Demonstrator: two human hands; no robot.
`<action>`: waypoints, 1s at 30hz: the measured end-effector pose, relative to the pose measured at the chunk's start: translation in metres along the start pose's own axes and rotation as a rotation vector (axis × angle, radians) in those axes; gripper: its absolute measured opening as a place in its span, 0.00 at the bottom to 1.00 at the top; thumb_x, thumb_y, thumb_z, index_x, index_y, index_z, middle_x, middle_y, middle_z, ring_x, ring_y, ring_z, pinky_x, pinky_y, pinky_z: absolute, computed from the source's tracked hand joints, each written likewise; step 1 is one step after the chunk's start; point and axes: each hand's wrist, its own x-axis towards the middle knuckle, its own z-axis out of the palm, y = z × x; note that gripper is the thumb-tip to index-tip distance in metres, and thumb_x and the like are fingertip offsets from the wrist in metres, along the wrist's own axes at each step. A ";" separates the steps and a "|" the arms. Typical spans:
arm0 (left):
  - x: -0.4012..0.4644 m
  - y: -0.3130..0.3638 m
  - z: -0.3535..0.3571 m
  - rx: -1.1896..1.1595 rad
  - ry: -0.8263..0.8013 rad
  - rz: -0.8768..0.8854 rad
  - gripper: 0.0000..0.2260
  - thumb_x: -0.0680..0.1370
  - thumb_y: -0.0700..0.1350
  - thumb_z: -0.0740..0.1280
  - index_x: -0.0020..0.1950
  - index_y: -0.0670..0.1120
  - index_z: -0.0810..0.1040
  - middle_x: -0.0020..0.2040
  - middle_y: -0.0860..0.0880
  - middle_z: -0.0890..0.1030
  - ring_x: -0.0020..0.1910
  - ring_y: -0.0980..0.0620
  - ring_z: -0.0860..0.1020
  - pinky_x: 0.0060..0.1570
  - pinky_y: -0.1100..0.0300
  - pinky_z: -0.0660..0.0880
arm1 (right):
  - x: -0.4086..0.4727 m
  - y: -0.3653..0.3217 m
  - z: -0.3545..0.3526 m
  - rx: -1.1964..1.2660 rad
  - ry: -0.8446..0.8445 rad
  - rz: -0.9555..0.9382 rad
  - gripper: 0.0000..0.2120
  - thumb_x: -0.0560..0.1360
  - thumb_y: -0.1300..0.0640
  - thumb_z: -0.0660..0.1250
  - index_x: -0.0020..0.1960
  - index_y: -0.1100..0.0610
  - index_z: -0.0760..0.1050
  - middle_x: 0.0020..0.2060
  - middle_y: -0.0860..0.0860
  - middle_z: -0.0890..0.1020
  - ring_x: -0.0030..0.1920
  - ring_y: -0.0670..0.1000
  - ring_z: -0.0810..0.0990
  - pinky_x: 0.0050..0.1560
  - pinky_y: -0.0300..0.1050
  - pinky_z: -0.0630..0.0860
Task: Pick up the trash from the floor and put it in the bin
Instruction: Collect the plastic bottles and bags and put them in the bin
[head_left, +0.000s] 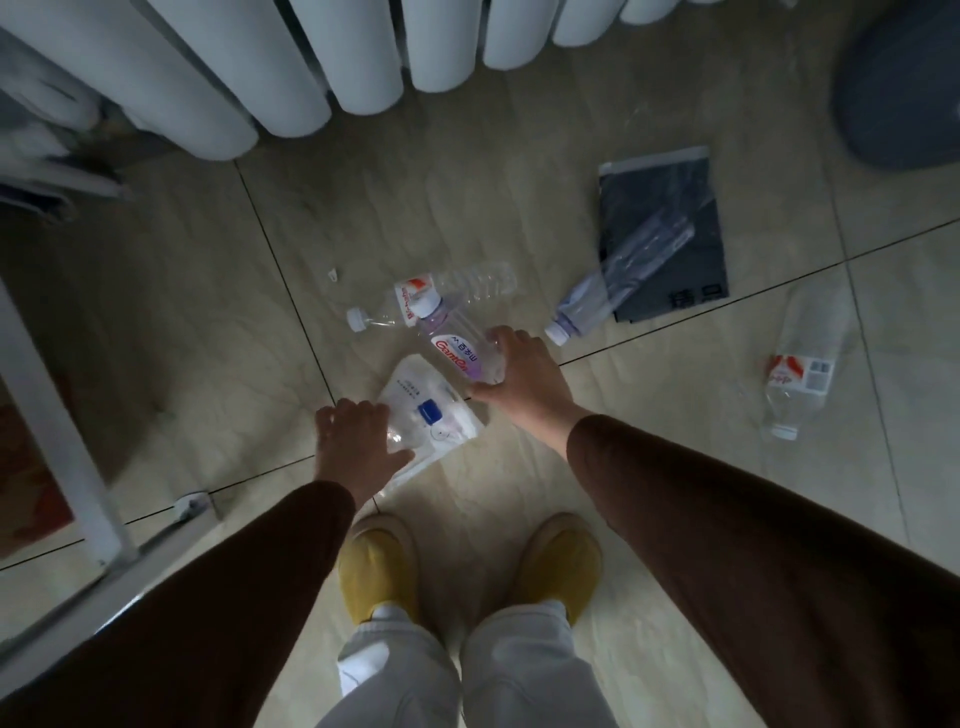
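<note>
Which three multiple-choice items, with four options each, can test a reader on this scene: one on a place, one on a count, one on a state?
1. Where does the dark grey flat plastic bag lie?
A. under the person's shoes
B. on the floor to the far right, partly under a clear plastic bottle
C. in the left hand
D. on the white radiator

2. How many plastic bottles are in view?
A. one
B. two
C. four
D. seven

3. What does the right hand do?
A. hangs free
B. grips the purple-tinted bottle with the red label
C. holds a shoe
D. holds the dark bag

Answers: 1 B, a bottle lies across the bag. 2 C, two lie near the hands, one on the bag, one far right. 3 B, the fingers close round the bottle's base.
</note>
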 end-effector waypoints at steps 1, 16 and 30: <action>-0.003 -0.005 -0.003 -0.094 0.005 0.008 0.25 0.72 0.67 0.66 0.57 0.50 0.73 0.50 0.50 0.79 0.50 0.49 0.77 0.55 0.52 0.69 | -0.001 -0.003 -0.002 -0.009 -0.007 -0.003 0.31 0.69 0.49 0.77 0.67 0.53 0.69 0.56 0.52 0.78 0.54 0.52 0.76 0.53 0.48 0.77; -0.072 0.043 -0.168 -0.443 0.123 0.084 0.18 0.73 0.59 0.71 0.55 0.50 0.72 0.50 0.51 0.77 0.46 0.49 0.79 0.52 0.50 0.77 | -0.115 0.009 -0.111 0.192 0.103 0.290 0.34 0.69 0.47 0.77 0.70 0.53 0.65 0.64 0.53 0.79 0.63 0.54 0.76 0.61 0.52 0.78; -0.148 0.248 -0.287 -0.336 0.129 0.300 0.22 0.72 0.62 0.70 0.59 0.52 0.73 0.54 0.52 0.77 0.49 0.53 0.76 0.54 0.53 0.74 | -0.288 0.142 -0.255 0.552 0.251 0.454 0.35 0.68 0.49 0.78 0.70 0.55 0.67 0.66 0.55 0.79 0.63 0.55 0.79 0.55 0.43 0.71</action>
